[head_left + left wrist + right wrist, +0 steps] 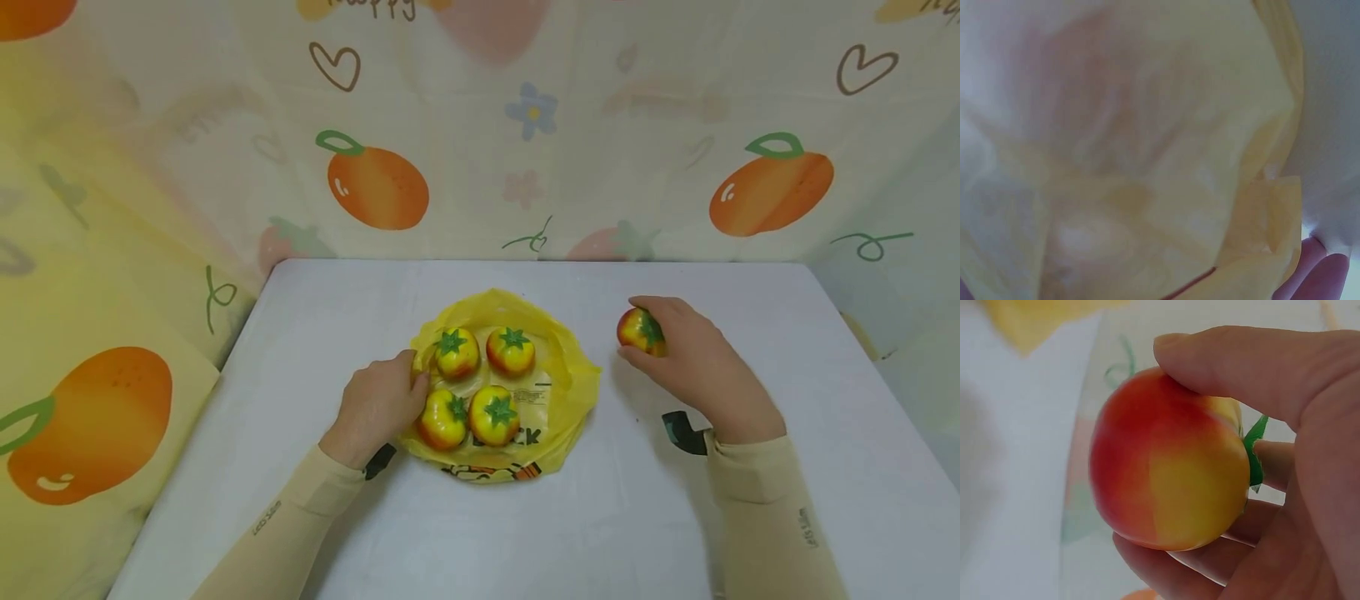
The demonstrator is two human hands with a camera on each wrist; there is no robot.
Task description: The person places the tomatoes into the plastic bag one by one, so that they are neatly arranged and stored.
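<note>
A yellow plastic bag [576, 377] lies opened out on the table, its rim spread in a rough ring. Inside it sit several yellow-red toy tomatoes [512, 351] with green star-shaped leaves. My left hand [382, 400] pinches the bag's left edge between thumb and fingers. In the left wrist view, the bag's thin film [1147, 144] covers most of the picture, with fingertips [1325, 278] at the lower right. To the right of the bag, my right hand [690, 358] grips another toy tomato [1166, 462], thumb on one side and fingers curled on the other.
The white table [600, 533] ends at a back edge against a hanging cloth [615, 150] printed with oranges and hearts. A similar yellowish cloth [195, 250] hangs along the left side. Dark straps show at both wrists.
</note>
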